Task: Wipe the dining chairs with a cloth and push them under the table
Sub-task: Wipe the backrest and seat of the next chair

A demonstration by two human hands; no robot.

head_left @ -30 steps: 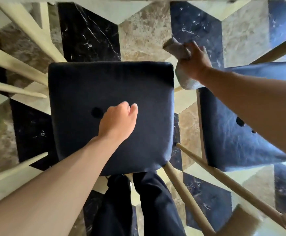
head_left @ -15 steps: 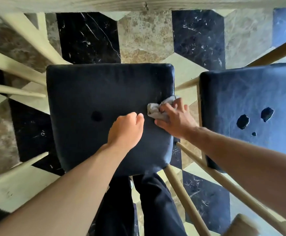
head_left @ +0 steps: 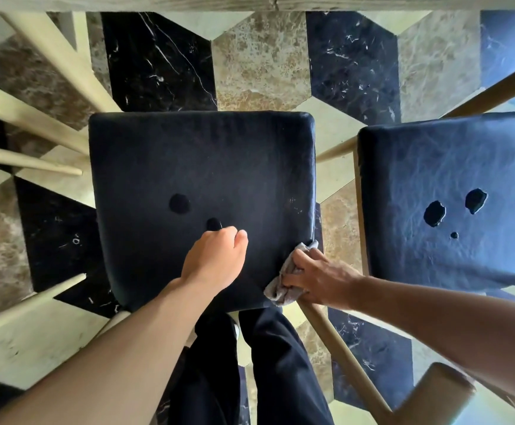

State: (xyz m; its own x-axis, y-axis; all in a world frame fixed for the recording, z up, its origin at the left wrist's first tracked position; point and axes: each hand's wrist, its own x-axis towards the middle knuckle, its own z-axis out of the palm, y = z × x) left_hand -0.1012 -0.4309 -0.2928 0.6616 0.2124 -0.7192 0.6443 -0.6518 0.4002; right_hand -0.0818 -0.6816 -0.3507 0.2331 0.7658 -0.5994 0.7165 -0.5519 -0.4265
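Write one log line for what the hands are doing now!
step: wiping | right hand: presses grey cloth on dark padded chair seat near corner | left hand: rests on seat

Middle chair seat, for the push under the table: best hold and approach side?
Likely the near edge of the middle seat, taken from the person's side. It is a flat square pad with rounded edges; the table edge lies beyond its far side. The left hand already rests near that edge; the right hand holds the cloth at the near right corner.
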